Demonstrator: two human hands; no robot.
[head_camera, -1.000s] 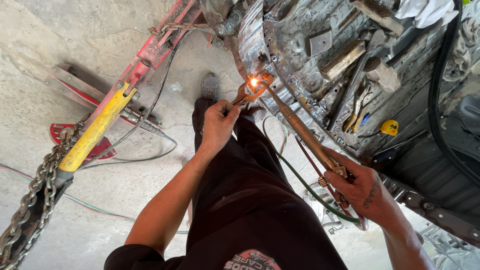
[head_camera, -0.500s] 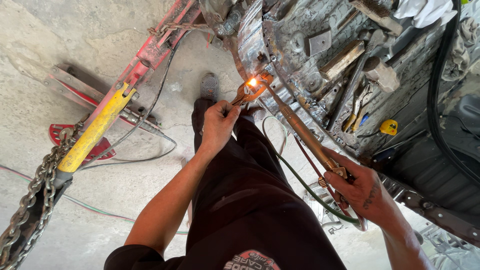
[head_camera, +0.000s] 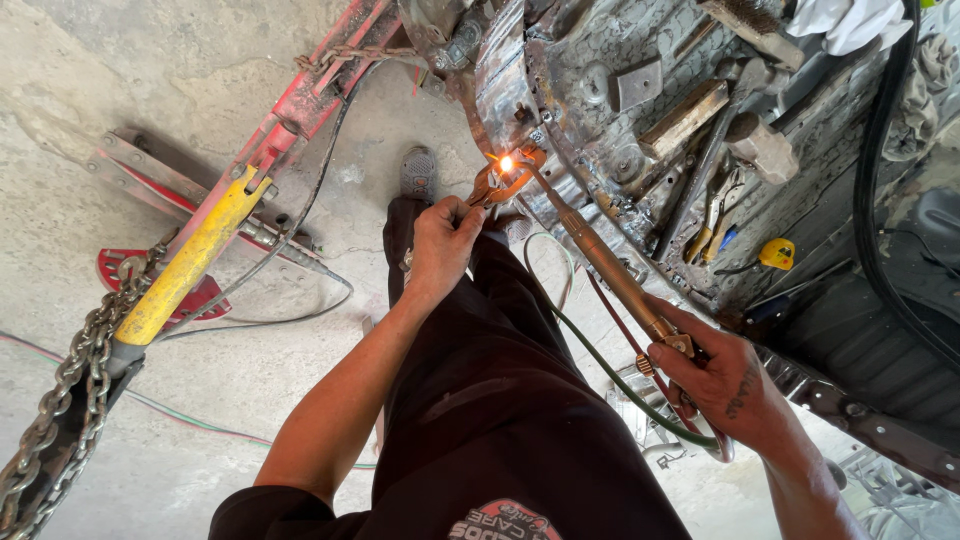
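My left hand (head_camera: 440, 240) grips orange-handled pliers (head_camera: 490, 184) whose jaws reach a glowing spot (head_camera: 506, 164) on the edge of a grey metal car body panel (head_camera: 590, 90). My right hand (head_camera: 712, 378) holds the handle of a long brass torch (head_camera: 600, 260). The torch tip points up at the same glowing spot, where a bright flame burns. A green hose (head_camera: 610, 375) and a red hose (head_camera: 618, 322) run from the torch handle down past my dark trousers (head_camera: 500, 390).
Hammers (head_camera: 745, 135), pliers, a wire brush (head_camera: 740, 15) and a yellow tape measure (head_camera: 778, 254) lie on the car floor at right. A yellow hydraulic ram (head_camera: 185, 270) with a chain (head_camera: 60, 400) and red frame stands on the concrete at left. Cables cross the floor.
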